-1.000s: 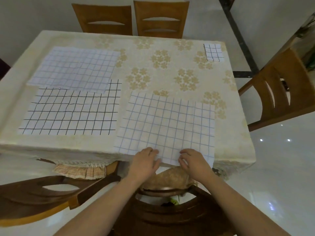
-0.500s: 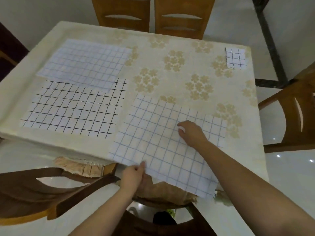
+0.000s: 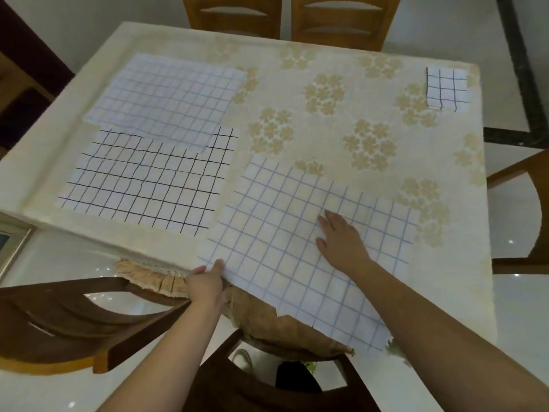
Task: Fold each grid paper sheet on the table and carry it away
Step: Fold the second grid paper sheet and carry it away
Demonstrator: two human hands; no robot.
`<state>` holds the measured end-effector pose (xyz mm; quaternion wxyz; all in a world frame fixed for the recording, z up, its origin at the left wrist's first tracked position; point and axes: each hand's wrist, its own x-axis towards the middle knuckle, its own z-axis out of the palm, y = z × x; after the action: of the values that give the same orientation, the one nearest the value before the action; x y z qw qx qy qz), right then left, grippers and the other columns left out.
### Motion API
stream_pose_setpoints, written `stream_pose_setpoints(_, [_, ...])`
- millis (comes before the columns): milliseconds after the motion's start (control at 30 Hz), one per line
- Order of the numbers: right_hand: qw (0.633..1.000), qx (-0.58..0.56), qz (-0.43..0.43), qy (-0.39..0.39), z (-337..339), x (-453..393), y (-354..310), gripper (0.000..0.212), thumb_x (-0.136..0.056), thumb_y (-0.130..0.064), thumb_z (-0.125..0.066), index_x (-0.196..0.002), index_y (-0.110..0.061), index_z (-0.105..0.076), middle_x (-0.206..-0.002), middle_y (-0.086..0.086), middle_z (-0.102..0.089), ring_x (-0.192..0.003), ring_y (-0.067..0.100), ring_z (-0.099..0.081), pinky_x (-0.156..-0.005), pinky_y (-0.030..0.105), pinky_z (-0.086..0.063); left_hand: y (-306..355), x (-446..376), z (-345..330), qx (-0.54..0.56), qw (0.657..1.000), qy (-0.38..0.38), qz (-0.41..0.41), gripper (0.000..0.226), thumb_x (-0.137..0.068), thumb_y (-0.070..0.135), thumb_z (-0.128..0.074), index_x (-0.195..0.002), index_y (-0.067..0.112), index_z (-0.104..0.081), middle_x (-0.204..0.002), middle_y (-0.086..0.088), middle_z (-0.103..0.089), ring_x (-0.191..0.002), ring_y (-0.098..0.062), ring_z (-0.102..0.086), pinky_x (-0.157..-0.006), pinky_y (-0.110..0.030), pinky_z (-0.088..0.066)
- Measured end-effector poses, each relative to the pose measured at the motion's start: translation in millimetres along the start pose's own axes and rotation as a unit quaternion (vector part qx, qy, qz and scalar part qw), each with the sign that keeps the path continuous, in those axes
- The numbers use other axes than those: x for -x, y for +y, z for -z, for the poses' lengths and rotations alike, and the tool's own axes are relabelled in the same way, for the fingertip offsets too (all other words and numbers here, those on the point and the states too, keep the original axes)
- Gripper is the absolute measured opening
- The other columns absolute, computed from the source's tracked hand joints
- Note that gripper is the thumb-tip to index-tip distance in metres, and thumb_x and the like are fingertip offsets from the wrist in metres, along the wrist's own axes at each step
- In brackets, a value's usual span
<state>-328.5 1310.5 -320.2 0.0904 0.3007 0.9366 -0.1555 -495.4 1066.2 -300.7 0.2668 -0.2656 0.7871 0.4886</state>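
A large blue-lined grid sheet (image 3: 276, 233) lies at the table's near edge and overhangs it toward me. My left hand (image 3: 206, 282) pinches this sheet's near left corner at the edge. My right hand (image 3: 341, 239) rests flat on the sheet's middle, fingers spread. A black-lined grid sheet (image 3: 142, 185) lies flat to the left. Behind it, a second blue-lined sheet (image 3: 166, 96) overlaps its far edge. A small folded grid sheet (image 3: 445, 87) sits at the far right corner.
The table (image 3: 341, 129) wears a cream cloth with tan flowers. Wooden chairs stand at the far side (image 3: 335, 22), on the right (image 3: 523, 209) and at the near left (image 3: 59, 319). A dark chair with a tan cushion (image 3: 276, 322) is right below me.
My right hand went from the sheet's near edge up to its middle and now presses flat. My left hand slid left to the near corner. The sheet has turned and hangs further over the edge.
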Motion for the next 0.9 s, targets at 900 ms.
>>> stream_pose_setpoints(900, [0.955,-0.264,-0.116,0.074,34,24,-10,0.050,-0.102,-0.033,-0.040,-0.148,-0.013,-0.034,-0.154,0.006,-0.033,-0.141,0.022,-0.030,-0.111,0.031,-0.025,40,104,7,-0.114,0.846,-0.273,-0.444,0.019,-0.095,0.033,-0.056,-0.094,0.050,-0.066,-0.093,0.023,-0.071,-0.089,0.006,-0.065,-0.074,-0.012,-0.050])
